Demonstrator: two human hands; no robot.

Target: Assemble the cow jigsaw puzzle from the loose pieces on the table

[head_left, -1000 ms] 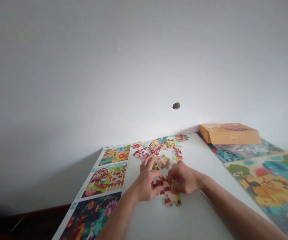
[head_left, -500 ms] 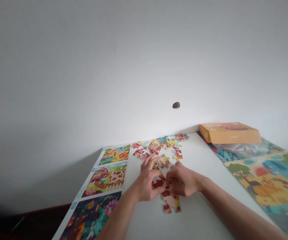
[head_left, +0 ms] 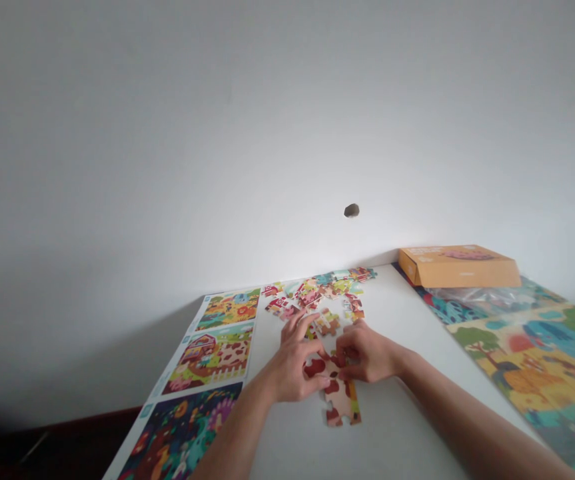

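A strip of joined jigsaw puzzle pieces (head_left: 341, 400) with brown cow patches lies flat on the white table. My left hand (head_left: 294, 365) holds a brown-patched puzzle piece (head_left: 314, 366) at the strip's upper left, thumb and index finger on its edges, other fingers stretched forward. On the opposite side my right hand (head_left: 366, 352) is closed, its fingertips pinching the puzzle pieces at the strip's upper end. Its fingers partly cover that end. Just beyond both hands lies a loose tan and green puzzle piece (head_left: 328, 323).
Several mixed puzzle pieces (head_left: 312, 292) lie towards the wall. Along the left edge runs a sheet of printed pictures (head_left: 217, 357), one with a spotted cow. An orange box (head_left: 467, 272) and a clear plastic bag (head_left: 482, 295) rest on colourful boards (head_left: 542, 353) at right.
My right hand has shifted slightly up and away from me, uncovering more of the strip's upper part. My left hand stays in place.
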